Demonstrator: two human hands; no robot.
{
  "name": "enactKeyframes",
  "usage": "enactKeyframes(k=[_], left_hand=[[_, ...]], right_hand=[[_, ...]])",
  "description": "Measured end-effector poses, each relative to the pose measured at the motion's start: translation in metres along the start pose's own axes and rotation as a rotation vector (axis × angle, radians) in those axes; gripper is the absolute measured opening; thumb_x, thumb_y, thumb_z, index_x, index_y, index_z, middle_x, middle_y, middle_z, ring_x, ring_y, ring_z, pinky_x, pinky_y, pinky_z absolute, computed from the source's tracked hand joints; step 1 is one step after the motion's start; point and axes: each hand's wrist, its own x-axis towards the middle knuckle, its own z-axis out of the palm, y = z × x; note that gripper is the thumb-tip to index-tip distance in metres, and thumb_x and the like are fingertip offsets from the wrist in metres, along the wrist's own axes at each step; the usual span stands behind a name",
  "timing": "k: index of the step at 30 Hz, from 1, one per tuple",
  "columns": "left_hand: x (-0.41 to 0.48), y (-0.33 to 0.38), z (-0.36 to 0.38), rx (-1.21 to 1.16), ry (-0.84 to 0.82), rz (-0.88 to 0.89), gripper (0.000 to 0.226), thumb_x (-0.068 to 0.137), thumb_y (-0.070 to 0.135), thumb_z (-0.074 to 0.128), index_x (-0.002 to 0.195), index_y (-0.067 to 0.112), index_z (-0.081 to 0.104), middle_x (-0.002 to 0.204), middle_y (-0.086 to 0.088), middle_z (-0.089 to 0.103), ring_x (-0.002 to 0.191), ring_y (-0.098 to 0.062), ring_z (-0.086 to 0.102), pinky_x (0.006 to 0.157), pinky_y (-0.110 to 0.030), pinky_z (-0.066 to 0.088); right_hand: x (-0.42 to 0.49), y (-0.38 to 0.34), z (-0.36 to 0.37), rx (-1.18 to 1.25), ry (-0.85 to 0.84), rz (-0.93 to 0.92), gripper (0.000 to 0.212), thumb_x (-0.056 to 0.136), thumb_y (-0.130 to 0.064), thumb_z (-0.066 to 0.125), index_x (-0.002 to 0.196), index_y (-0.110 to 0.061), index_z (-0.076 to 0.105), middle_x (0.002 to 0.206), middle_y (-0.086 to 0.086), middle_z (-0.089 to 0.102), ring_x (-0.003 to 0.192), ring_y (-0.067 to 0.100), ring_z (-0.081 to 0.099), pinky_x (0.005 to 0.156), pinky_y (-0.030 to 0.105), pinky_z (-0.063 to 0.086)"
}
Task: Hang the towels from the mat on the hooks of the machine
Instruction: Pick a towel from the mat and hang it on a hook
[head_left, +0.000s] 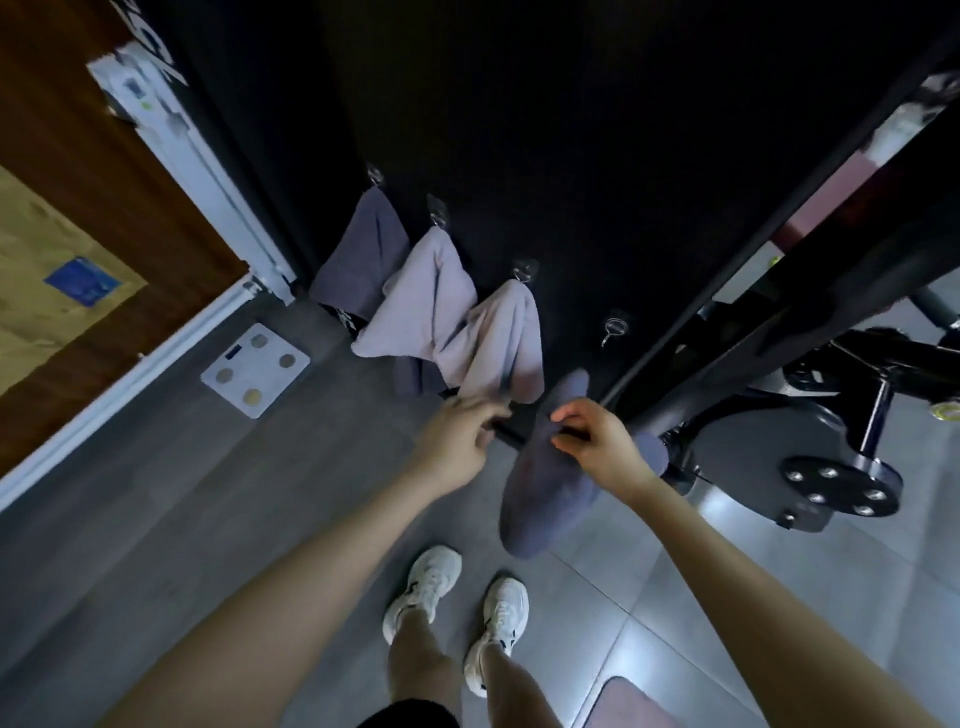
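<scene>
The right hand (597, 441) pinches a dark slate-blue cloth towel (540, 499) between curled fingers and thumb. The towel droops above the grey tiled floor (727, 597), below a bare metal hook (615, 330) on the black machine panel (571, 156). The left hand (462, 431), fingers loosely spread, is at the lower edge of a pale lilac towel (506, 338) hanging on the neighbouring hook.

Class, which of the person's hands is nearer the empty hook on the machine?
Right. The right hand, pinching the dark grey towel, is below the empty hook; the left hand is farther left, by a hung pale towel.
</scene>
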Motion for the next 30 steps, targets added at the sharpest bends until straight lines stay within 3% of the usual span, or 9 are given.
enactKeyframes(k=[3,6,9,13,16,22,26,30], left_hand=[[0.053,0.014,0.002,0.092,-0.056,0.311,0.05,0.077,0.004,0.059,0.125,0.017,0.058,0.127,0.002,0.059,0.119,-0.023,0.049,0.102,-0.036,0.037],[0.092,0.026,0.018,0.146,-0.276,0.384,0.05,0.08,0.011,0.06,0.129,0.019,0.053,0.135,0.002,0.053,0.132,-0.021,0.037,0.108,-0.037,0.029],[0.122,0.03,0.029,0.124,-0.408,0.362,0.027,0.083,0.019,0.058,0.11,0.015,0.059,0.109,-0.004,0.062,0.112,-0.022,0.049,0.093,-0.034,0.036],[0.148,0.026,0.034,-0.158,-0.43,0.159,0.009,0.087,0.021,0.061,0.095,0.016,0.06,0.079,0.007,0.058,0.084,-0.019,0.058,0.07,-0.027,0.038],[0.161,0.028,0.042,-0.395,-0.383,-0.019,0.007,0.088,0.021,0.062,0.093,0.018,0.059,0.077,0.011,0.059,0.08,-0.011,0.056,0.071,-0.023,0.04],[0.173,0.036,0.07,-0.684,-0.093,-0.275,0.025,0.084,0.011,0.067,0.106,-0.001,0.061,0.094,-0.005,0.064,0.088,-0.01,0.057,0.074,-0.013,0.042],[0.18,0.032,0.082,-0.847,-0.075,-0.385,0.023,0.083,0.009,0.069,0.1,-0.003,0.06,0.088,-0.011,0.063,0.076,-0.014,0.056,0.072,-0.025,0.045],[0.182,0.026,0.091,-0.749,0.091,-0.391,0.027,0.073,0.021,0.079,0.085,0.0,0.066,0.075,-0.004,0.066,0.068,-0.012,0.059,0.064,-0.023,0.046]], right_hand=[[0.018,0.01,-0.014,-0.009,-0.003,-0.002,0.034,0.076,0.01,0.065,0.082,-0.022,0.055,0.081,0.002,0.063,0.079,0.011,0.062,0.082,0.029,0.049],[0.034,0.016,-0.029,-0.004,-0.023,0.056,0.039,0.075,0.008,0.067,0.076,-0.025,0.046,0.073,0.001,0.06,0.065,0.001,0.054,0.068,0.015,0.043],[0.049,0.019,-0.042,0.037,0.052,0.101,0.038,0.075,0.003,0.07,0.076,-0.022,0.042,0.064,-0.004,0.052,0.052,-0.002,0.046,0.054,0.012,0.035],[0.062,0.027,-0.048,0.128,0.276,0.109,0.038,0.074,0.003,0.072,0.077,-0.022,0.043,0.074,-0.004,0.052,0.062,-0.001,0.048,0.062,0.011,0.04],[0.073,0.031,-0.041,0.204,0.501,0.136,0.036,0.076,0.0,0.071,0.074,-0.023,0.043,0.074,-0.001,0.053,0.066,0.006,0.051,0.064,0.013,0.041],[0.097,0.033,-0.007,0.25,0.942,0.192,0.027,0.076,-0.005,0.072,0.074,-0.012,0.046,0.068,-0.004,0.051,0.068,0.018,0.052,0.066,0.022,0.043],[0.108,0.034,0.006,0.265,1.081,0.208,0.023,0.079,-0.007,0.071,0.075,-0.007,0.049,0.071,-0.001,0.052,0.069,0.015,0.049,0.067,0.016,0.041],[0.111,0.033,0.012,0.16,1.14,0.188,0.017,0.081,-0.006,0.069,0.075,-0.002,0.053,0.075,0.005,0.053,0.068,-0.001,0.046,0.067,0.004,0.034]])
